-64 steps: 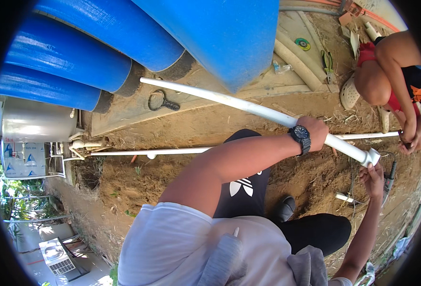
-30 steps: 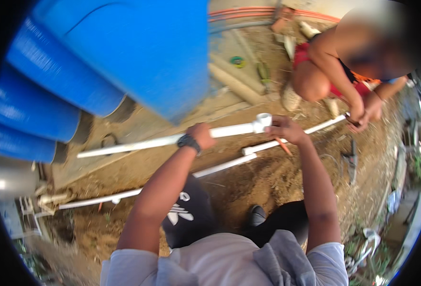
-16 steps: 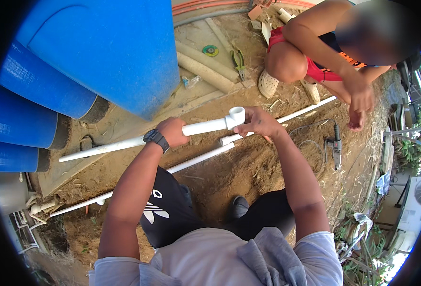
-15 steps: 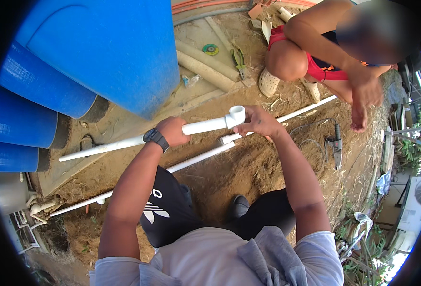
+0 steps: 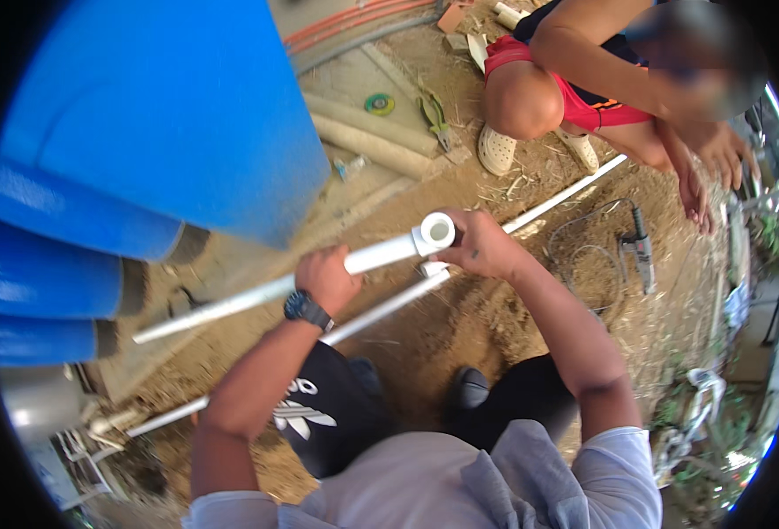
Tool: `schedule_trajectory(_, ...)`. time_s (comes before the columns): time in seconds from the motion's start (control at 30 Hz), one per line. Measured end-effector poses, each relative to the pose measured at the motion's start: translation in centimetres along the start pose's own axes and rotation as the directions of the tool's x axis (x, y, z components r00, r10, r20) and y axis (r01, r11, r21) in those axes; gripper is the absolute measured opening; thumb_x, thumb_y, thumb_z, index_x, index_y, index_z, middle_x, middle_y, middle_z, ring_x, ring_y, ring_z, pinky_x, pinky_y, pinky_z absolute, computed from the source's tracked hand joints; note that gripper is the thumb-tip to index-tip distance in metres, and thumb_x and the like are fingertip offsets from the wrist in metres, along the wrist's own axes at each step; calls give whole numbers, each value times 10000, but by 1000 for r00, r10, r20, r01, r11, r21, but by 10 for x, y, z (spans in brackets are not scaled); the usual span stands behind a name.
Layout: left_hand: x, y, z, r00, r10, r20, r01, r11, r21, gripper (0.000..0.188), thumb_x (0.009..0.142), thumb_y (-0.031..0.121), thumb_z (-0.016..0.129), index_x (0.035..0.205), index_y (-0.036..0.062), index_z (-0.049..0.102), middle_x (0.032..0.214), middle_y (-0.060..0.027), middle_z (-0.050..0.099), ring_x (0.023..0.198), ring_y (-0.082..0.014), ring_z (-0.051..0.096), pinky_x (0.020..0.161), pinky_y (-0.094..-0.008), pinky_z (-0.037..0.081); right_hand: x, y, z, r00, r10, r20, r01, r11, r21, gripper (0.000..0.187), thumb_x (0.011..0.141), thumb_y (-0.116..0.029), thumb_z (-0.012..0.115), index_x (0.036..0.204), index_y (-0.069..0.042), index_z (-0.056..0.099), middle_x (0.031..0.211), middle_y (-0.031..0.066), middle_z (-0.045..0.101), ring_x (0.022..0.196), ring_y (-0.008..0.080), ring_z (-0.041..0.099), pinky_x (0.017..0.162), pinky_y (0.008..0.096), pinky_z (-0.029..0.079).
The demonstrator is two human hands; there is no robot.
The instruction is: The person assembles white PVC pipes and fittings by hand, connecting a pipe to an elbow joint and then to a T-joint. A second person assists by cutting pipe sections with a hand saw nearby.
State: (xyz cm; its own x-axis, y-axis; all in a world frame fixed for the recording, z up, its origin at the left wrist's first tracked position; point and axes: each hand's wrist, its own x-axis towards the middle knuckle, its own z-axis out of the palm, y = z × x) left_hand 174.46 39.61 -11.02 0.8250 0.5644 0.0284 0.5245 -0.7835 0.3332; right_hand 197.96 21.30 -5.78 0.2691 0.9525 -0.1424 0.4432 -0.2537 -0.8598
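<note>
A long white plastic pipe [image 5: 381, 254] is held slanting across in front of me, its far-left end lower in the view. My left hand [image 5: 328, 278], with a black watch on the wrist, is closed around it. On the pipe's right end sits a white elbow fitting [image 5: 422, 239], its round opening turned up toward me. My right hand [image 5: 485, 244] grips the fitting's right side, fingers partly hidden behind it. Below, another white pipe [image 5: 394, 308] lies over the dug soil, with a white coupling [image 5: 430, 268] close under my right hand.
Large blue barrels [image 5: 178, 115] stand at the left. A person in red shorts [image 5: 623, 113] crouches at the far right. Pliers [image 5: 434, 116], a round disc [image 5: 379, 104] and beige pipes [image 5: 372, 145] lie on the far ground. A corded power tool [image 5: 641, 256] lies at the right.
The elbow fitting has turned, so its opening now faces me. The held pipe has shifted slightly right and down in view. The other person's hands have moved to the right.
</note>
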Motion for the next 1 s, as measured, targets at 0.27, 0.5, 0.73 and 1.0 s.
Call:
schedule_trajectory(0.27, -4, 3, -2, 976, 78, -201, -81, 997, -8, 174, 736, 208, 790, 812, 97, 680, 810, -139, 702, 788, -394, 669, 731, -496, 518, -2, -17, -7, 995, -103, -15, 102, 993, -63, 501, 773, -118, 868, 1222, -26, 666, 967, 206, 754, 877, 357, 744, 795, 424, 576)
schedule_trajectory(0.5, 0, -6, 6, 988, 36, -147, -33, 999, 26, 196, 763, 258, 794, 836, 106, 693, 844, -129, 723, 821, -366, 689, 777, -482, 525, 5, -2, 1, 992, -125, -27, 124, 992, -29, 512, 784, -120, 871, 1242, -22, 664, 982, 218, 755, 908, 355, 748, 822, 429, 576)
schedule_trajectory(0.73, 4, -12, 13, 989, 50, -138, -49, 999, 11, 205, 775, 256, 791, 848, 101, 680, 850, -131, 725, 825, -377, 686, 776, -489, 523, 9, 3, 6, 997, -77, -18, 76, 996, -47, 567, 775, -72, 876, 1287, -22, 640, 1011, 182, 768, 880, 268, 757, 819, 385, 588)
schedule_trajectory(1.0, 6, -12, 16, 996, 21, -84, -19, 1000, 21, 215, 790, 262, 781, 858, 93, 666, 865, -136, 720, 841, -369, 683, 797, -482, 522, 15, 15, 7, 995, -96, -18, 95, 994, -62, 563, 782, -76, 872, 1291, -25, 638, 1052, 184, 764, 909, 280, 761, 831, 395, 591)
